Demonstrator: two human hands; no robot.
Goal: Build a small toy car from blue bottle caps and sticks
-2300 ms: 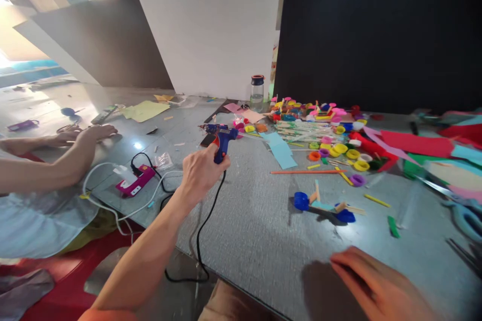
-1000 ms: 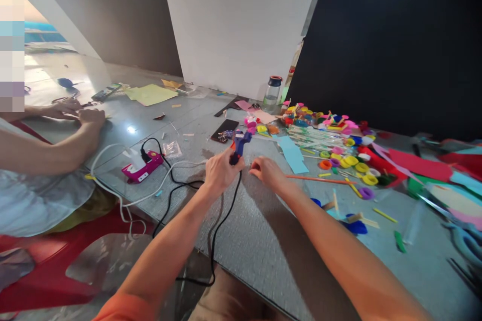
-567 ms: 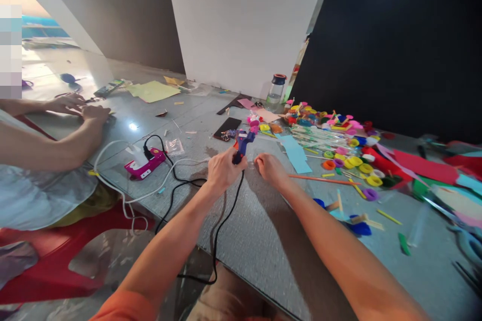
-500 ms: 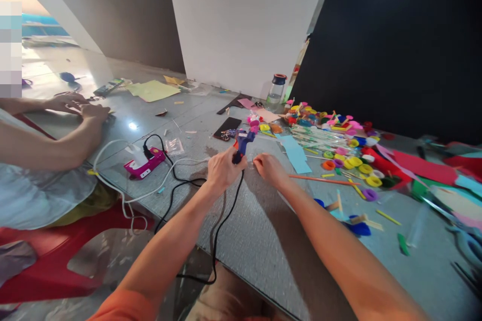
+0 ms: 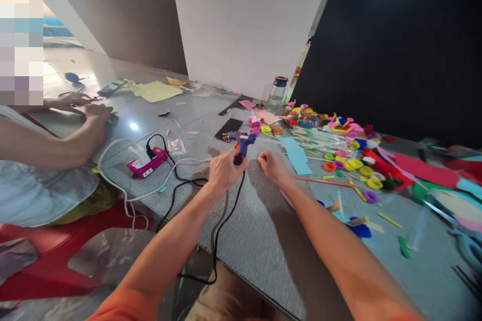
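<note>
My left hand (image 5: 225, 170) is wrapped round the handle of a blue hot glue gun (image 5: 244, 146) with an orange trigger, held over the table. A black cord (image 5: 230, 220) runs down from it toward the table edge. To the right of the glue gun, my right hand (image 5: 272, 166) is closed with its fingertips pinched together; whatever they may hold is too small to make out. Just beyond the gun are a black phone (image 5: 229, 129) and pink pompoms (image 5: 255, 123). A light blue paper strip (image 5: 297, 154) lies past my right hand.
Colourful craft pieces (image 5: 354, 164) and wrapped sticks (image 5: 320, 139) cover the right side. A water bottle (image 5: 277, 94) stands at the back. On the left are a magenta power strip (image 5: 148, 163) with cables and a co-worker's hands (image 5: 92, 108). Scissors (image 5: 467, 243) lie far right.
The whole view has shifted slightly. My right hand has edged a little away from the glue gun, still closed. My left hand keeps its hold on the gun.
</note>
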